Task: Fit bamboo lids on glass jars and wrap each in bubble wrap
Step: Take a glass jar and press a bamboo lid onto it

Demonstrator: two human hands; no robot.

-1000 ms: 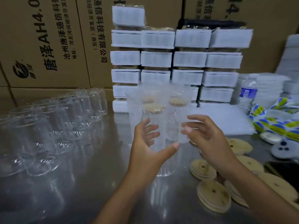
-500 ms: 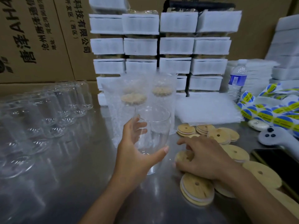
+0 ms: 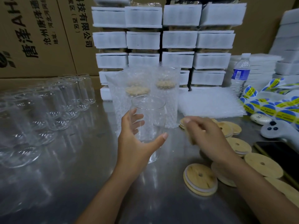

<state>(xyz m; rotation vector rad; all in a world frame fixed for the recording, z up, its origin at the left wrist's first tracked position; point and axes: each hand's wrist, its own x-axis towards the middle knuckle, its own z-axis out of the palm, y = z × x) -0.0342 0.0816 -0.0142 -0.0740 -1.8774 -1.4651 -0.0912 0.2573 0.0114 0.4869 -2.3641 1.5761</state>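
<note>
My left hand point(image 3: 132, 143) grips a clear, lidless glass jar point(image 3: 150, 113), held upright just above the steel table point(image 3: 80, 175). To the right of the jar, my right hand point(image 3: 208, 139) is blurred by motion and pinches a bamboo lid point(image 3: 189, 136) seen edge-on, a hand's width from the jar. Several loose bamboo lids point(image 3: 200, 178) with white seals lie on the table under and around that hand. Right behind the jar stand two lidded jars in bubble wrap point(image 3: 166, 97).
Several empty glass jars point(image 3: 53, 104) crowd the table's left side. Bubble wrap sheets point(image 3: 210, 102), a water bottle point(image 3: 240, 75), sticker rolls point(image 3: 271, 104), a white device point(image 3: 278, 130) and a phone point(image 3: 281, 154) fill the right. Stacked white foam packs point(image 3: 178, 39) and cardboard boxes point(image 3: 32, 38) close off the back.
My right hand dropped from beside the jar to the lid pile, then rose from it with a lid. The left hand kept hold of the jar.
</note>
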